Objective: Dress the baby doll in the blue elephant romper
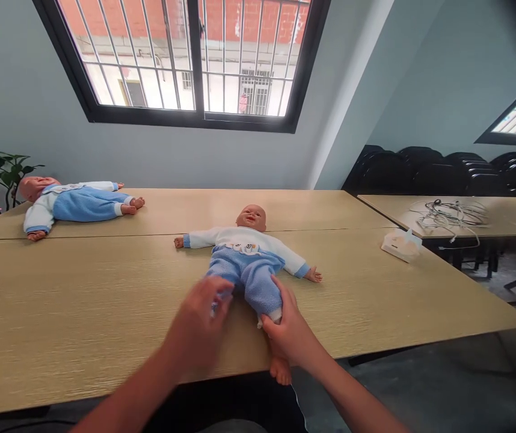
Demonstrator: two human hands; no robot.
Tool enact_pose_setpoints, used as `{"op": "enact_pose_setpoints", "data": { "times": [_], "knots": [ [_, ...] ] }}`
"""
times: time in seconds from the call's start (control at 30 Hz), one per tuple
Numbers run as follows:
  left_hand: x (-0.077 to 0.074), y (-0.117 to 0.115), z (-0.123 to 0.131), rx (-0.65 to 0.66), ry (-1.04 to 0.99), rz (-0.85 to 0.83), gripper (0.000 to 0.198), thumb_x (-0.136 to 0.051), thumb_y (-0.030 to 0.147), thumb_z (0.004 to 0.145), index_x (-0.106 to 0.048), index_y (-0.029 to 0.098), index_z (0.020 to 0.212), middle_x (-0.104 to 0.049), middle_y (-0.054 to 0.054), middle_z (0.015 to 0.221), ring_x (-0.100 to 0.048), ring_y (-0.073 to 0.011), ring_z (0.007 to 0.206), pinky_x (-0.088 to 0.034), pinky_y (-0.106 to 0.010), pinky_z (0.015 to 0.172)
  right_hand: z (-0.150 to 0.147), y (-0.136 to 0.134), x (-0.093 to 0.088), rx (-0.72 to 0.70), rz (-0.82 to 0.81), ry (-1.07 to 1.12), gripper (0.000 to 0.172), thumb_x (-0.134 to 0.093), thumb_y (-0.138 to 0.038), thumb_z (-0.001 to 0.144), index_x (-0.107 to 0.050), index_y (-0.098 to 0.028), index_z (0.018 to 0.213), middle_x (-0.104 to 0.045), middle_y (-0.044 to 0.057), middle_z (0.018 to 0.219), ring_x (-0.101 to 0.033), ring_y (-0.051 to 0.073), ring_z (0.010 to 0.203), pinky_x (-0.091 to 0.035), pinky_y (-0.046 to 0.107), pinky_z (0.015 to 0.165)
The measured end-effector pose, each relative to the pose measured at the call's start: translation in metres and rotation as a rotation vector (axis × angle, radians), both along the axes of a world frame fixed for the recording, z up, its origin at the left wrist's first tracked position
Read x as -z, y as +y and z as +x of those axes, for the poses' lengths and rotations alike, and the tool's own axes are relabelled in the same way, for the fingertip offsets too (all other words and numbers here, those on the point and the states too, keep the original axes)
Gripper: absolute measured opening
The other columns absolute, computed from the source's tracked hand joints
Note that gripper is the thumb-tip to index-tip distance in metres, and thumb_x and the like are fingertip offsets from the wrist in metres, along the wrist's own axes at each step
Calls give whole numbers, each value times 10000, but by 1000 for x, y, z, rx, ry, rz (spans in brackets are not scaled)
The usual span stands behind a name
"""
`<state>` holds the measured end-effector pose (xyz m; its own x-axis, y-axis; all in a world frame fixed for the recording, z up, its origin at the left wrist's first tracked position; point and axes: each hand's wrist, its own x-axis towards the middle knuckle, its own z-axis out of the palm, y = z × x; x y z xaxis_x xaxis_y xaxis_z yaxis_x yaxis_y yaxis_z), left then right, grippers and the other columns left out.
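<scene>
A baby doll [251, 243] in a white top and blue knitted trousers lies on its back on the table, arms spread and head away from me. My right hand [290, 328] is closed around the lower leg on the right, thumb at the white cuff [276, 314]. The doll's bare foot [280, 370] sticks out below it, past the table's front edge. My left hand [201, 322] is at the other trouser leg, fingers bent and smeared by motion. A bit of blue cloth shows by its fingertips; the grip is unclear, and that lower leg is hidden.
A second doll [86, 203] in similar clothes lies at the back left of the wooden table [104, 325], near a plant [3, 174]. A tissue box [401, 245] stands at the right edge. Tangled cables [454, 215] lie on another table, with black chairs [438, 171] behind.
</scene>
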<state>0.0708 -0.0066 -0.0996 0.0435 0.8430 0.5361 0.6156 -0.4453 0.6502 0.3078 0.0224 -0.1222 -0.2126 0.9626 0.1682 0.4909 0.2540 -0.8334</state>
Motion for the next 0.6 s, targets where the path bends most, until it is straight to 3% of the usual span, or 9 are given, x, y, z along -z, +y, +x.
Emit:
{"op": "enact_pose_setpoints", "data": {
  "times": [0.1,0.17,0.23,0.33,0.47,0.6],
  "knots": [
    [3,73,-41,-104,-166,-177,212,-567,339,970,-691,192,1060,-717,-110,1102,-674,-247,958,-568,-411,883,14,-6,1,-30,19,-78,852,-611,-247,846,-274,-282,1628,-411,127,1575,-401,306,1507,-332,507,1257],
    [14,112,-58,-48,-190,-255,276,-655,380,905,-699,160,1065,-738,-116,1058,-685,-254,949,-565,-409,886,22,-8,-1,-54,35,-135,823,-619,-285,888,-270,-289,1633,-393,134,1585,-388,315,1515,-345,519,1250],
    [26,136,-64,43,-199,-318,318,-717,427,853,-717,155,1019,-761,-90,965,-695,-243,877,-568,-379,824,24,-5,-7,-50,96,-199,743,-611,-366,949,-302,-292,1621,-361,143,1606,-358,335,1527,-341,552,1245],
    [41,150,-61,109,-230,-356,320,-717,481,847,-714,166,901,-750,-54,860,-670,-223,800,-540,-351,770,9,16,-29,-44,261,-307,577,-553,-444,1020,-421,-274,1556,-399,150,1589,-365,360,1503,-327,603,1224],
    [48,157,-56,75,-347,-336,371,-619,522,911,-668,163,993,-729,-53,906,-657,-210,833,-530,-336,773,-47,80,-63,-203,411,-427,393,-602,-370,1017,-596,-205,1373,-591,149,1410,-507,334,1347,-412,510,1151],
    [45,168,-57,90,-429,-304,377,-607,511,905,-645,169,1059,-736,-68,992,-679,-200,880,-552,-323,790,-96,146,-69,-260,403,-624,333,-698,-313,954,-661,-136,1234,-691,169,1205,-607,336,1165,-478,443,1014]
  ]
}}
